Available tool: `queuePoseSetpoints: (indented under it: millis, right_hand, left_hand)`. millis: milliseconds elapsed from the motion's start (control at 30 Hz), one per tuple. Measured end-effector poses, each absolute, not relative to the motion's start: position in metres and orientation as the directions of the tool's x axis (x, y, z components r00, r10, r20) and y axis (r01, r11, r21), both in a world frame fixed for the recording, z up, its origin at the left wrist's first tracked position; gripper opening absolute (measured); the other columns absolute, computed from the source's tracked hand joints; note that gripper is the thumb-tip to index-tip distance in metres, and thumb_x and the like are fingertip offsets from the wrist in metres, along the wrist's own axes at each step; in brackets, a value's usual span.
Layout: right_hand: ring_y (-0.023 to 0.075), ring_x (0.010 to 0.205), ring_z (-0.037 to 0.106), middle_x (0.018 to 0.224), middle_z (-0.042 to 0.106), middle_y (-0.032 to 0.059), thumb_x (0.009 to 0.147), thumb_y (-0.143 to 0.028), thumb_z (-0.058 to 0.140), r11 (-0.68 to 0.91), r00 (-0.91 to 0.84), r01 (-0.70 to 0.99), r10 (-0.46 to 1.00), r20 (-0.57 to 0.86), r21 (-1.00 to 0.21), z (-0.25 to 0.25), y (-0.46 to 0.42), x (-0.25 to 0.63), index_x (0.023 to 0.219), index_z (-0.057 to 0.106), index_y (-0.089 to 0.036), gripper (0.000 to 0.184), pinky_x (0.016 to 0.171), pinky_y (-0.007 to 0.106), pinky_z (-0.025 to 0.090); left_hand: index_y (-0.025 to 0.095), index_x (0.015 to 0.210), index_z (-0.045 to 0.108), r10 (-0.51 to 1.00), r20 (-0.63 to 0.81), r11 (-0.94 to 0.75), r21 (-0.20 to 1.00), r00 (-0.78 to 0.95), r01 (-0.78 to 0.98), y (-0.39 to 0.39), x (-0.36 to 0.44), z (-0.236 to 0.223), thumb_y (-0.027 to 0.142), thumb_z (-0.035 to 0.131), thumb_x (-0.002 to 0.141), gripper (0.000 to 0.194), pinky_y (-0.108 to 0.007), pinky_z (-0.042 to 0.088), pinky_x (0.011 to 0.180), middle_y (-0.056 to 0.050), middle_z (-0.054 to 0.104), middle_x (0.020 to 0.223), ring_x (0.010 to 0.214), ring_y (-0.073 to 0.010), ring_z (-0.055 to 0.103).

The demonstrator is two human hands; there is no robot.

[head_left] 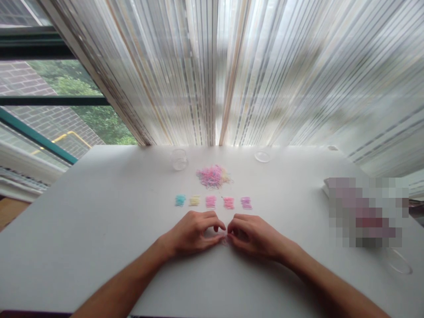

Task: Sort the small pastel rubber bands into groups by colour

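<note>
My left hand (195,232) and my right hand (253,234) meet fingertip to fingertip near the front of the white table, both in a curled pinch. Between their tips shows a bit of pale pink rubber bands (225,241), thin and looped, partly hidden by the fingers. Just beyond the hands lies a row of small sorted bundles: teal (180,200), yellow (194,201), pink (210,202), coral (229,202) and purple (246,202). Behind the row sits a loose pile of mixed pastel rubber bands (213,176).
A clear round container (179,160) stands at the back left of the table (99,212), and a clear lid (263,157) lies at the back right. A pixelated object (364,212) rests on the right side with a clear loop (399,261) beside it. Striped curtains (185,79) hang behind.
</note>
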State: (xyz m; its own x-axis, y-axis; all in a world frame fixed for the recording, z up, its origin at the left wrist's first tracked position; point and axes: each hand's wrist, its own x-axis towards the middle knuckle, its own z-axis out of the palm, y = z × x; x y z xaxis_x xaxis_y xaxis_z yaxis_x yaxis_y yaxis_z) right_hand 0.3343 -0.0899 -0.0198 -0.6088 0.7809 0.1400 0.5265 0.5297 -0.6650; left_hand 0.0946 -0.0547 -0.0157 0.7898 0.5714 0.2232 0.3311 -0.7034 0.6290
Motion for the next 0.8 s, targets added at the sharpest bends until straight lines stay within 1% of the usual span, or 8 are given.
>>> queuePoseSetpoints:
  millis: [367, 567, 667, 800]
  right_hand:
    - [0.0137, 0.068, 0.057, 0.079, 0.065, 0.0017, 0.089, -0.018, 0.060, 0.530, -0.568, 0.519, 0.800, 0.193, -0.671, -0.0251, -0.0905, 0.3308, 0.087, 0.064, -0.019, 0.005, 0.064, 0.024, 0.043]
    - [0.0141, 0.068, 0.057, 0.078, 0.064, 0.0021, 0.089, -0.020, 0.061, 0.549, -0.569, 0.520, 0.794, 0.214, -0.655, -0.0237, -0.0900, 0.3308, 0.096, 0.065, -0.019, 0.009, 0.064, 0.024, 0.043]
    - [0.0134, 0.067, 0.057, 0.078, 0.064, 0.0018, 0.089, -0.018, 0.058, 0.551, -0.571, 0.518, 0.792, 0.215, -0.654, -0.0239, -0.0895, 0.3312, 0.092, 0.066, -0.019, 0.008, 0.064, 0.023, 0.043]
    - [0.0132, 0.067, 0.057, 0.078, 0.064, 0.0021, 0.090, -0.015, 0.056, 0.570, -0.561, 0.513, 0.788, 0.252, -0.641, -0.0263, -0.0891, 0.3311, 0.090, 0.065, -0.019, 0.010, 0.064, 0.023, 0.043]
  left_hand:
    - [0.019, 0.096, 0.074, 0.571, 0.285, -0.717, 0.629, 0.770, 0.299, -0.0538, 0.0946, -0.0187, 0.021, 0.064, 0.093, 0.011, -0.023, 0.048, 0.064, -0.004, 0.072, 0.086, 0.074, -0.0136, 0.064]
    - [0.018, 0.095, 0.073, 0.574, 0.329, -0.725, 0.629, 0.750, 0.280, -0.0527, 0.0943, -0.0193, 0.019, 0.064, 0.093, 0.010, -0.022, 0.047, 0.062, -0.004, 0.071, 0.082, 0.069, -0.0127, 0.063]
    - [0.018, 0.094, 0.073, 0.580, 0.337, -0.729, 0.621, 0.742, 0.288, -0.0522, 0.0940, -0.0195, 0.019, 0.064, 0.092, 0.010, -0.023, 0.047, 0.063, -0.003, 0.071, 0.081, 0.069, -0.0125, 0.062]
    - [0.018, 0.093, 0.072, 0.591, 0.342, -0.729, 0.615, 0.731, 0.302, -0.0524, 0.0940, -0.0192, 0.018, 0.065, 0.091, 0.008, -0.022, 0.047, 0.063, -0.002, 0.070, 0.080, 0.068, -0.0120, 0.062]
